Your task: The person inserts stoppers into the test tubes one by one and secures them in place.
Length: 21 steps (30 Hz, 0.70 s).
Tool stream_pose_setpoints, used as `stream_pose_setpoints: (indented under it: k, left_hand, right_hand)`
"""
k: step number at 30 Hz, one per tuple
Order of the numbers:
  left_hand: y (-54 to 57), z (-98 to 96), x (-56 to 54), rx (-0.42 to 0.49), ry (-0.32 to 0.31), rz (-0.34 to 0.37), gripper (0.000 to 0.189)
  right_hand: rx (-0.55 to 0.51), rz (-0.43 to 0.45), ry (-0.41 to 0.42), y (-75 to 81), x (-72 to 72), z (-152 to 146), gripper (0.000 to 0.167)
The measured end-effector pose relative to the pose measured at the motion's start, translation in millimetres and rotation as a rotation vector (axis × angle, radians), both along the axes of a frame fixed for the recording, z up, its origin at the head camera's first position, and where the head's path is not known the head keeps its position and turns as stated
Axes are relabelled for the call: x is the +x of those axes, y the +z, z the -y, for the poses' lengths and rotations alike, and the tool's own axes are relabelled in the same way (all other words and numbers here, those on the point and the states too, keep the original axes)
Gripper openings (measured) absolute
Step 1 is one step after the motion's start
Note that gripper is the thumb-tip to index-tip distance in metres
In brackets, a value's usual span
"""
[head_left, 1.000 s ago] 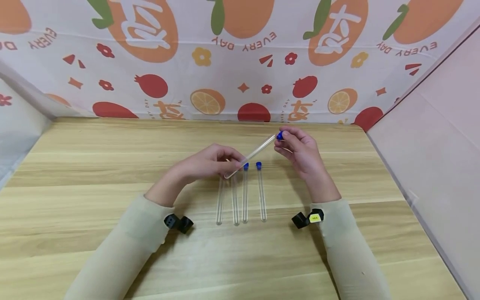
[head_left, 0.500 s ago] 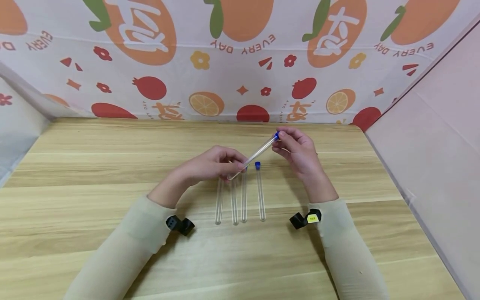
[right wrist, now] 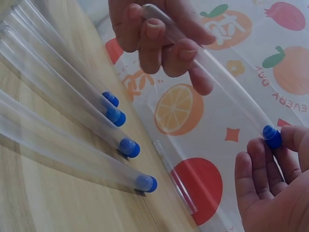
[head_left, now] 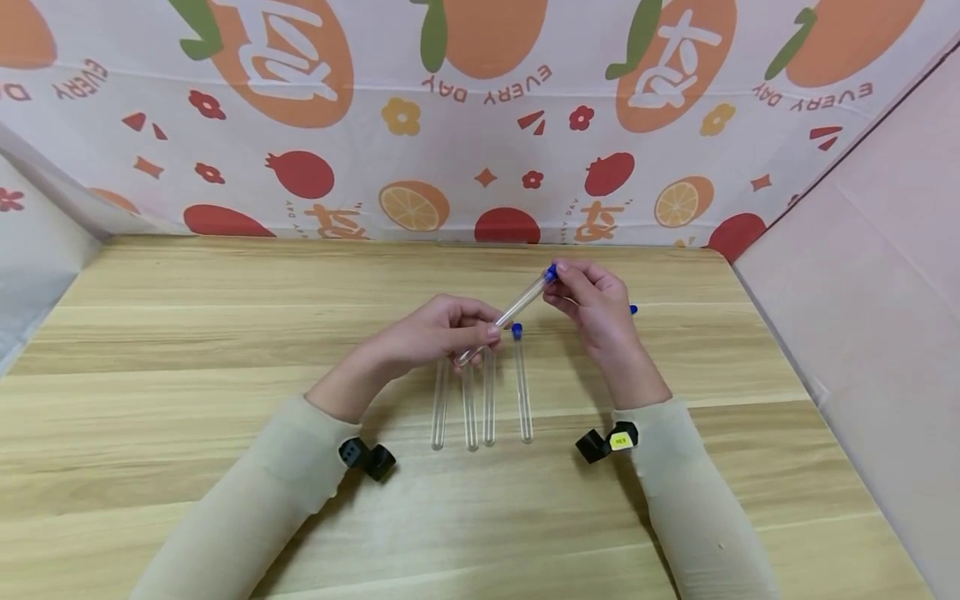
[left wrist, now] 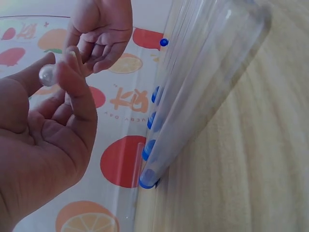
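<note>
My left hand (head_left: 450, 329) pinches a clear test tube (head_left: 517, 304) near its rounded bottom, between thumb and fingers. The tube slants up to the right above the table. At its mouth sits a blue cap (right wrist: 273, 137), pinched by my right hand (head_left: 597, 304) with thumb and forefinger. In the right wrist view the cap's narrower part shows inside the tube. Below the hands, several capped test tubes (head_left: 524, 392) lie side by side on the table. My left hand hides some of their caps in the head view; the right wrist view shows those blue caps (right wrist: 129, 147).
A loose blue cap (head_left: 633, 309) lies just right of my right hand, partly hidden by it. Along the back edge of the wood-grain table (head_left: 225, 350) another clear tube (right wrist: 176, 179) lies by the fruit-print cloth (head_left: 465, 125).
A second ago the cap was apart from the tube's mouth; now it is in it. Both hands have shifted slightly down, the left also rightward. The loose cap has come into view.
</note>
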<state>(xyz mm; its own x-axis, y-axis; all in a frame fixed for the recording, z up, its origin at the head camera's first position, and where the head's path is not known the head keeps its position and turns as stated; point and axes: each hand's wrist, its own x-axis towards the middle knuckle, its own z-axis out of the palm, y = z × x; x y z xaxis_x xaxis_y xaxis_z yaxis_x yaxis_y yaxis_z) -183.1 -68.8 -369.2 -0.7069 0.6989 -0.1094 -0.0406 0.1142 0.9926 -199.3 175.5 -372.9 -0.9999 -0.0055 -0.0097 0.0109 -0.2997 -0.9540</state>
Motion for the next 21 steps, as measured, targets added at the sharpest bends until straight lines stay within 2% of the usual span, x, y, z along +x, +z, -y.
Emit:
stream_pose_setpoints:
  k: [8, 15, 21]
  left_hand:
    - [1.4, -1.2, 4.9, 0.072, 0.000, 0.091, 0.029]
    - [1.5, -6.6, 7.7, 0.067, 0.002, 0.083, 0.027]
    - [2.7, -12.2, 12.2, 0.062, 0.059, 0.107, 0.025]
  right_hand:
    - [-0.014, 0.002, -0.061, -2.8, 2.5, 6, 0.011]
    - [-0.037, -0.011, -0.125, -7.7, 4.3, 14, 0.010]
    - [-0.051, -0.072, -0.166, -11.9, 6.6, 21, 0.016]
